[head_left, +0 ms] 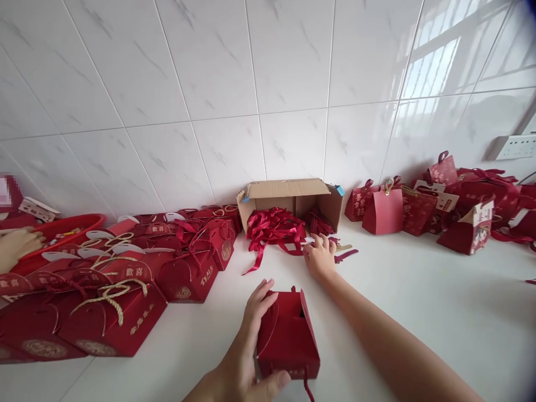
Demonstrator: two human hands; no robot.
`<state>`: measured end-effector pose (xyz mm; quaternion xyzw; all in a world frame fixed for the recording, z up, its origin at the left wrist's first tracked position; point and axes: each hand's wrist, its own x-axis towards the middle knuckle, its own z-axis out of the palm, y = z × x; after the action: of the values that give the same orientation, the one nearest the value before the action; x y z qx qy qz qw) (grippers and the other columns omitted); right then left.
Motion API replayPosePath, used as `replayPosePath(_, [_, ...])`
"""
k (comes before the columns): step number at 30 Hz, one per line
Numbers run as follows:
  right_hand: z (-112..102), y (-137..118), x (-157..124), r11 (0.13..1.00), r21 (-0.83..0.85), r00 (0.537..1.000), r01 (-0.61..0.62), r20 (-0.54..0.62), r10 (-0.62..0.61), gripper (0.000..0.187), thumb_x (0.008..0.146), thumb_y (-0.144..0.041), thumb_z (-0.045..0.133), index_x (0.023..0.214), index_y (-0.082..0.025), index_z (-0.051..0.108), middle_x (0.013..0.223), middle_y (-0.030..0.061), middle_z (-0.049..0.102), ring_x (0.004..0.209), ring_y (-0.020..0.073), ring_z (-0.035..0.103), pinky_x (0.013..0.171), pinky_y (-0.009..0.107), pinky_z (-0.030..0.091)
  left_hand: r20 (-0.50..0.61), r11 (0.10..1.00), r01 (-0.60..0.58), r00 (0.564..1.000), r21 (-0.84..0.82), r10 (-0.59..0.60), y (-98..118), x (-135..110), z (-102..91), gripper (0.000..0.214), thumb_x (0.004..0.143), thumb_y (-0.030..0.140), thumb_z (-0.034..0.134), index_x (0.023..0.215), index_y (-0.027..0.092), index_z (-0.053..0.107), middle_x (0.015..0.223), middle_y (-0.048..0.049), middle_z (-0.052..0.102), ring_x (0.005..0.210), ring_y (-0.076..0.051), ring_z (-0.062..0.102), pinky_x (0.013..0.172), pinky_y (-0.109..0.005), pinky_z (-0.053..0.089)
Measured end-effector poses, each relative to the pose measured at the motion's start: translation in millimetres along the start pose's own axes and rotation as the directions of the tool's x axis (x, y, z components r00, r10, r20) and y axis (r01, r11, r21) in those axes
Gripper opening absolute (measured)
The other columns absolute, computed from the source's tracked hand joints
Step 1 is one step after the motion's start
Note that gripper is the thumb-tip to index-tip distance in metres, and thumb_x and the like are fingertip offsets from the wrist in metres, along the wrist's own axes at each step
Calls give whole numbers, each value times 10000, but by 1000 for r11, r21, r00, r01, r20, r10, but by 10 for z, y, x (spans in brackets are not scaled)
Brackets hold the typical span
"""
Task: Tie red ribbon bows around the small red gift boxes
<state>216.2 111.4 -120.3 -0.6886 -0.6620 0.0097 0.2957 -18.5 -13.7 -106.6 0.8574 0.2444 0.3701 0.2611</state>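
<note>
A small dark red gift box point(287, 335) stands on the white table in front of me, its top flaps partly raised and a red cord hanging from its near side. My left hand point(251, 340) grips it from the left, fingers along the far side and thumb at the near edge. Farther forward, my right hand point(321, 257) reaches down to some thin strips point(345, 254) lying before a cardboard box point(288, 188). Its fingers are slightly apart; what lies beneath the fingertips is partly hidden. Red ribbons point(274, 226) spill out of the cardboard box beside it.
Rows of red gift boxes point(113, 318) with gold or red cords fill the left. Behind them, another person's hand point(19, 245) is at a red basin point(90, 220). Small red bags point(382, 212) stand at right along the tiled wall, below a power socket point(515, 148).
</note>
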Motion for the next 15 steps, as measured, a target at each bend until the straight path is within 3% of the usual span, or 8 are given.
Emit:
replayPosePath(4, [-226, -132, 67, 981, 193, 997, -28, -71, 42, 241, 843, -261, 459, 847, -192, 690, 1326, 109, 506, 1285, 347, 329, 1026, 540, 240, -1, 1000, -16, 1000, 3, 16, 2, 15, -10, 809, 794, 413, 539, 1458, 217, 121, 1532, -168, 47, 1410, -413, 57, 1046, -642, 253])
replayPosePath(7, [-633, -203, 146, 928, 374, 993, -1, -110, 45, 352, 876, -338, 366, 953, -181, 672, 1153, 108, 626, 1118, 291, 531, 911, 461, 427, 16, 999, -28, 999, 25, 28, -3, 23, -16, 817, 776, 345, 561, 1453, 225, 121, 1525, -171, 64, 1410, -410, 48, 1052, -640, 239])
replayPosePath(9, [-998, -221, 142, 854, 515, 984, 80, -180, 16, 408, 904, -352, 292, 1101, -191, 610, 1102, 79, 650, 1075, 229, 585, 870, 384, 478, 13, 999, -38, 999, 32, 38, -2, 25, -9, 835, 757, 306, 581, 1449, 235, 119, 1517, -173, 77, 1406, -414, 54, 1053, -637, 238])
replayPosePath(10, [-1191, -221, 112, 674, 713, 954, 194, -296, 39, 361, 885, -341, 355, 1055, -168, 621, 1073, 100, 657, 1078, 248, 590, 866, 392, 481, -1, 999, -40, 999, 26, 40, 0, 24, -1, 842, 749, 295, 588, 1446, 238, 119, 1513, -175, 80, 1403, -416, 71, 1052, -633, 244])
replayPosePath(12, [-1555, -205, -9, 575, 759, 903, 304, -422, 79, 280, 885, -359, 358, 960, -221, 589, 1037, 61, 646, 1074, 223, 592, 835, 369, 496, -39, 999, -47, 998, 19, 48, 9, 20, 17, 857, 736, 269, 596, 1442, 241, 110, 1504, -182, 83, 1396, -414, 107, 1048, -627, 255])
replayPosePath(14, [-1849, -160, -191, 412, 792, 807, 450, -558, 192, 152, 862, -357, 460, 805, -245, 545, 885, 40, 629, 934, 221, 629, 763, 373, 507, -83, 998, -55, 995, 43, 58, 21, 23, 22, 874, 718, 219, 596, 1438, 240, 100, 1496, -187, 96, 1393, -405, 125, 1052, -627, 250])
replayPosePath(15, [-1961, -127, -293, 394, 773, 769, 498, -603, 211, 146, 865, -368, 479, 773, -262, 519, 845, 19, 608, 879, 206, 629, 719, 356, 505, -106, 996, -60, 992, 64, 67, 27, 29, 13, 877, 708, 190, 593, 1435, 239, 104, 1493, -186, 110, 1394, -400, 123, 1057, -630, 238])
